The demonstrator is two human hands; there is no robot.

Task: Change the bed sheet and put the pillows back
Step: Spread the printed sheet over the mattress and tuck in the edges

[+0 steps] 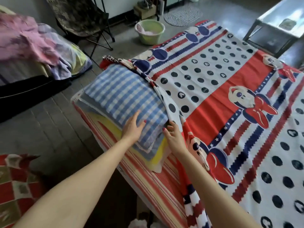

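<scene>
A red, white and blue cartoon-print bed sheet [218,89] lies spread over the bed, its near-left edge draped over a blue-and-white checked pillow [121,96]. The pillow sits on folded grey and yellow layers [158,150] on a red-striped mattress [158,183]. My left hand [132,129] rests flat on the pillow's near end, fingers straight. Beside the pillow's corner, my right hand [172,137] touches the sheet's edge with spread fingers; whether it pinches the fabric is unclear.
A pink and purple bedding pile [37,45] lies at the left. A folding chair [82,18] and a green basin [149,31] stand on the floor beyond the bed. A metal table [278,25] is at the far right. A red patterned cloth [14,180] sits bottom left.
</scene>
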